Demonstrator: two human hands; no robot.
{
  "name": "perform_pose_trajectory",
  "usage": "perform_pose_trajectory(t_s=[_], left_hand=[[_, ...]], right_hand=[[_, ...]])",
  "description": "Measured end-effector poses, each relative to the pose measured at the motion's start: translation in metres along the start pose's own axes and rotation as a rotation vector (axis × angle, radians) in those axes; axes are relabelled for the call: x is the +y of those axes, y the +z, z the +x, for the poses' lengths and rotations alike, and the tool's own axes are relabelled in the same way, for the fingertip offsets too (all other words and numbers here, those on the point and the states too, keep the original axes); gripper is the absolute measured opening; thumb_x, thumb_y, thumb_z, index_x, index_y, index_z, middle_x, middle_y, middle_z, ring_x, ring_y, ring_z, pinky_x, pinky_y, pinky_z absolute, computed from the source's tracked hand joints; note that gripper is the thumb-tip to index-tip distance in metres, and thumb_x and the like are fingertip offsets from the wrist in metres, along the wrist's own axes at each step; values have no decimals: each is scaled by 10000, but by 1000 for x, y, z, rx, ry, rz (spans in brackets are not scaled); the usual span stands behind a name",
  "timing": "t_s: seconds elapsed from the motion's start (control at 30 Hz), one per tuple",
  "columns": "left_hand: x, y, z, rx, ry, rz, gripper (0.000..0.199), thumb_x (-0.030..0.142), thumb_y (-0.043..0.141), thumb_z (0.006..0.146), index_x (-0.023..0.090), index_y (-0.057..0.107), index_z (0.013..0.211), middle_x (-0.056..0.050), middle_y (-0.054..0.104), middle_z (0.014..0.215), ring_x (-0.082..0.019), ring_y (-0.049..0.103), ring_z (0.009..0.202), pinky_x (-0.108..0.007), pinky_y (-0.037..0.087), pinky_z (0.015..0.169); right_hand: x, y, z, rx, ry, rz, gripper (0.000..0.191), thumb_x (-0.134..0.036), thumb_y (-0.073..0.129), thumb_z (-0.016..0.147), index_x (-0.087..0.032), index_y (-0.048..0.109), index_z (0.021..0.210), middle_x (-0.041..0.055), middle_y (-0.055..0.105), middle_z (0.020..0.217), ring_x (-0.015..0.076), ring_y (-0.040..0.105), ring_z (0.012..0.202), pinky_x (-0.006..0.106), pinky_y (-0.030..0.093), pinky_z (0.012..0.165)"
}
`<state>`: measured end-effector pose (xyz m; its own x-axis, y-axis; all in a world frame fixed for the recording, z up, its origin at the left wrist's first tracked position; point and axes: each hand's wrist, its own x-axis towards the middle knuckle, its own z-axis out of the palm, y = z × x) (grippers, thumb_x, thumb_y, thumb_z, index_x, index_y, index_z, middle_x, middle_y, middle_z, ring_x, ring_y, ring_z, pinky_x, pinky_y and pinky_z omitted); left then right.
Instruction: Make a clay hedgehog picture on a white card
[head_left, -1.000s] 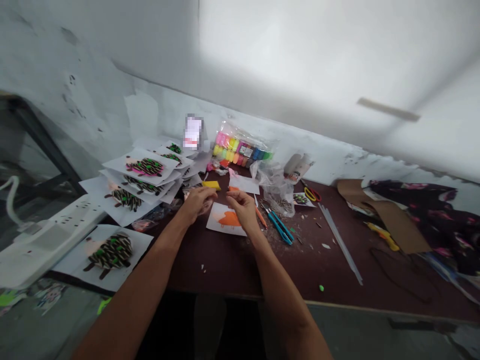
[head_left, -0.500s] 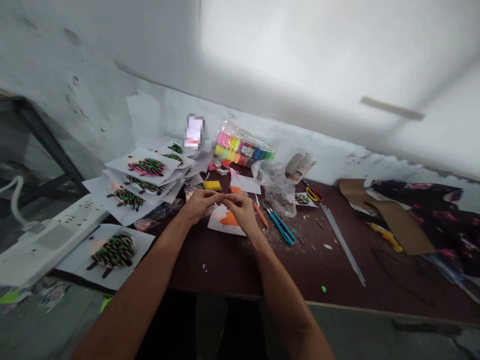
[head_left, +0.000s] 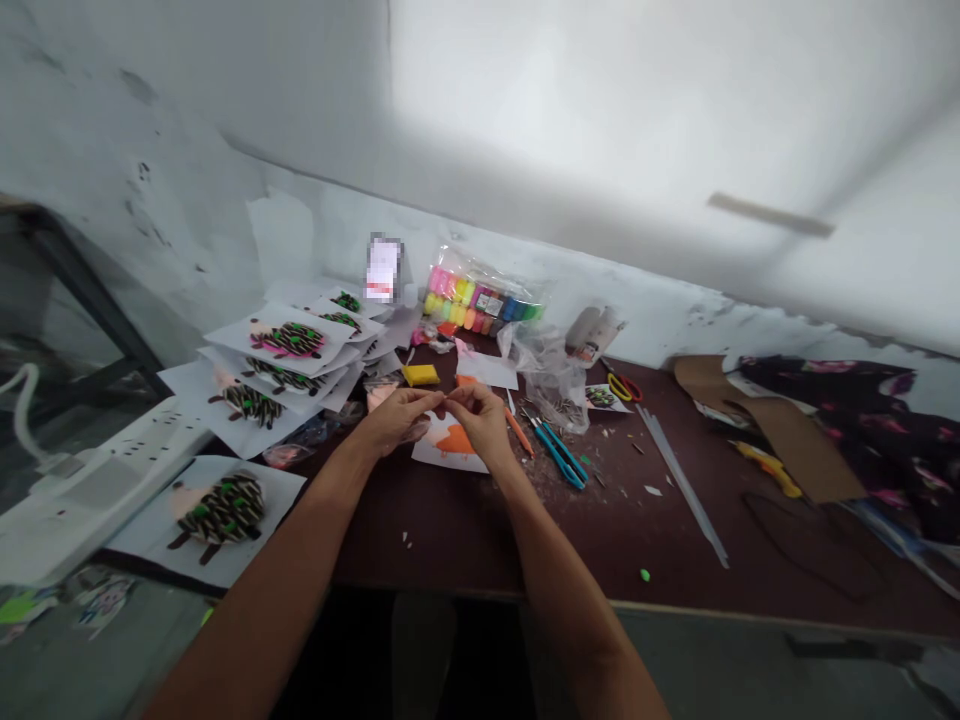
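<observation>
Over the table's middle, my left hand (head_left: pixel 396 420) and my right hand (head_left: pixel 480 420) meet at the fingertips, both closed in a pinch. Whatever lies between the fingers is too small to make out. Just beneath them rests a white card (head_left: pixel 442 460) bearing an orange clay shape (head_left: pixel 454 440), partly covered by my hands. A yellow clay block (head_left: pixel 421 375) lies beyond my left hand. To the right of my right hand are an orange pen-like tool (head_left: pixel 518 434) and teal-handled pliers or cutters (head_left: pixel 561 455).
Left: stacked sheets with hedgehog figures (head_left: pixel 289 340), a single hedgehog sheet (head_left: pixel 221 510) and a power strip (head_left: pixel 105 480). Behind: a phone (head_left: pixel 384 268) and a colored clay pack (head_left: pixel 484 300). Right: scissors (head_left: pixel 624 387), clear sticks (head_left: pixel 686 490), a yellow glue gun or cutter (head_left: pixel 769 468) and cardboard (head_left: pixel 802 455).
My hands stay pinched together over the card, with only slight finger movement. The whole view has shifted a little.
</observation>
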<state>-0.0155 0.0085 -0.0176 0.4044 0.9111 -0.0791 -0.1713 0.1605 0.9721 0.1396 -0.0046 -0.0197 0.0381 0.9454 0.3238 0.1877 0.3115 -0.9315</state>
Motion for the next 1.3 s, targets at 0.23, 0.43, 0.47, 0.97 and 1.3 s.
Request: perform_pose_trajectory(t_s=[0.23,0.43,0.47,0.97,1.3], left_hand=[[3,0,-1,97,-41,-29,360,441,836,568,156,671,713,82,395,470,-38,269,384,-203,169,396],[7,-4,0,136,49,-116,407,463,846,580,188,549,616,85,387,457,-41,257,366,-215,157,386],[7,-4,1,121,52,-111,410,490,818,625,190,541,595,79,371,445,-45,253,363,-219,155,384],[6,-1,1,111,21,-87,370,511,759,690,162,640,661,25,514,537,-36,269,368,-216,132,383],[-1,-4,3,76,51,-37,376,522,764,686,155,697,733,72,360,470,-48,232,373,-212,135,377]], right_hand=[[-5,1,-2,-84,-18,-29,309,-459,774,687,-215,593,748,-69,420,568,93,337,520,237,267,482],[-3,-3,1,-10,-19,-74,349,-502,692,768,-213,514,684,-54,451,586,95,374,544,235,313,506],[-3,-5,2,19,-22,-87,366,-503,672,785,-215,485,660,-56,438,576,95,370,544,235,312,508],[-5,-5,1,-25,-63,-19,229,-436,675,768,-210,646,753,-45,483,572,101,393,531,240,333,511],[-7,-6,1,-14,-43,-50,260,-473,749,738,-222,716,800,-34,518,606,110,408,556,243,332,522]])
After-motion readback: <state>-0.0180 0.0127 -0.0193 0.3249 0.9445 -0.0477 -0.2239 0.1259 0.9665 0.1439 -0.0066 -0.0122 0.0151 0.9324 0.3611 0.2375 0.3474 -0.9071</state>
